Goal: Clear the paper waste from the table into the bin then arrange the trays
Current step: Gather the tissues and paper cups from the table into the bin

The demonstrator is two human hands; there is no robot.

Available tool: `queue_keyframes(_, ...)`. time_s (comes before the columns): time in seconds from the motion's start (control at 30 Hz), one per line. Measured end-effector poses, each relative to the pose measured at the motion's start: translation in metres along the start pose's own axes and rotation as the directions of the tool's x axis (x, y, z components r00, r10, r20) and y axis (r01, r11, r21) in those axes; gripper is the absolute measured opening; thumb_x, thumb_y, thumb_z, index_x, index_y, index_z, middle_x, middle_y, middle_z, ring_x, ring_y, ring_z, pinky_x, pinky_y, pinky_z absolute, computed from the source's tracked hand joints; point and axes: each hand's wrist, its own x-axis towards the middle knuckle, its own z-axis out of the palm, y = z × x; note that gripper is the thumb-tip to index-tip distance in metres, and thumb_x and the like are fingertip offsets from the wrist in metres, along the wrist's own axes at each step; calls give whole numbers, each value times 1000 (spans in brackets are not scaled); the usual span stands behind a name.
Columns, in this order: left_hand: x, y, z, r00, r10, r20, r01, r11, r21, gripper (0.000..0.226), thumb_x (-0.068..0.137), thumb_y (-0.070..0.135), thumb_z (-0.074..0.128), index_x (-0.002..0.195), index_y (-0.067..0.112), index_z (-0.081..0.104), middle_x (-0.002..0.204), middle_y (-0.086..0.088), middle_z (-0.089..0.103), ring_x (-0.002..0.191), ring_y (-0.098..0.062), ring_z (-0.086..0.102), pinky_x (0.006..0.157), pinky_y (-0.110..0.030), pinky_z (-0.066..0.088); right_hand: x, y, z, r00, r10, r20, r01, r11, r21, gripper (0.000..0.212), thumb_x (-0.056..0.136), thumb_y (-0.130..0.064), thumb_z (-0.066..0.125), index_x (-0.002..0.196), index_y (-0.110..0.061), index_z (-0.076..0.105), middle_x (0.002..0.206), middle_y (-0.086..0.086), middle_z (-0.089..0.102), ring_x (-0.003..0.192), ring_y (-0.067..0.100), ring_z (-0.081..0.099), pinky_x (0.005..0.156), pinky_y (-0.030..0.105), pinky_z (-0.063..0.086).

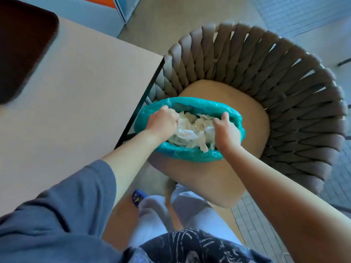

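paper waste (191, 130) heaped in teal-lined bin (190, 155), between both hands | left hand (163, 121) fingers curled into the paper | right hand (227, 130) gripping the bin's liner rim | desk (76, 103) left of hands, dark tray (22, 50) at its far corner | woven chair (275, 88) beyond

Bench (79, 95): pale beige top with a dark metal frame showing under its right edge and near right corner. Upon it, one dark brown tray (20, 48) with rounded corners, lying flat at the far left, partly cut off by the picture's edge. Chair (266, 88): woven grey rope back, tan seat cushion, standing just beside the bench's right edge. On the seat cushion, a bin (182, 153) lined with a teal plastic bag, close to the bench's near right corner. Floor (161, 19): tan surface beyond the bench, pale tiles to the right.
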Motion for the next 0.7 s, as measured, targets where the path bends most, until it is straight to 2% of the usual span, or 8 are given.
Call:
queue_keyframes(0.07,5,9,9,997,-18,78,20,999,-25,21,84,5,43,86,5,63,95,-12,57,96,-30,48,76,-39,43,5,0,8,992,123,7,-123,982,147,12,88,-21,30,90,-15,41,90,15,54,77,31,50,60,33,32)
queue_keyframes(0.13,11,16,20,986,-59,157,79,989,-123,22,84,8,42,93,3,62,101,-15,56,102,-30,45,84,-40,42,7,-2,15,979,201,34,-204,963,175,19,88,-16,29,98,-12,44,100,12,51,82,29,47,69,35,34)
queue_keyframes(0.27,20,32,41,944,-98,316,221,898,-381,37,87,14,43,121,6,52,120,-10,52,113,-27,45,89,-31,35,10,-8,33,983,89,158,-98,994,46,31,88,-11,42,111,3,56,131,21,37,98,33,50,88,34,42)
queue_keyframes(0.33,20,38,46,913,-65,404,254,865,-433,42,88,10,39,130,10,42,112,-3,48,103,-21,45,84,-29,35,10,-9,36,969,72,236,-96,991,94,30,89,-13,41,112,2,55,137,21,34,99,33,51,86,30,39)
queue_keyframes(0.4,20,33,56,878,-29,477,230,901,-369,38,86,11,37,123,9,45,109,-3,50,99,-22,48,85,-34,41,10,-6,38,948,52,313,-83,993,85,30,90,-14,40,115,-2,52,133,19,41,102,32,50,85,29,37)
queue_keyframes(0.53,14,21,70,755,-28,655,87,994,-58,15,88,14,33,90,10,48,116,-13,55,95,-28,47,83,-37,35,5,3,41,842,80,534,22,983,-182,49,91,-16,36,139,-12,31,140,18,41,128,34,40,106,38,34)
queue_keyframes(0.63,10,21,70,685,-2,729,33,999,-29,26,91,8,30,105,6,52,112,-9,54,100,-29,48,78,-32,33,4,5,41,794,108,599,133,929,-345,53,93,-21,33,144,-17,22,143,15,39,131,33,36,111,44,29)
queue_keyframes(0.7,9,17,67,674,17,738,24,999,-46,37,92,8,29,123,7,49,130,-11,51,114,-29,48,88,-33,38,4,1,38,803,121,583,168,893,-417,47,92,-21,35,139,-17,32,138,12,44,128,32,39,110,47,28)
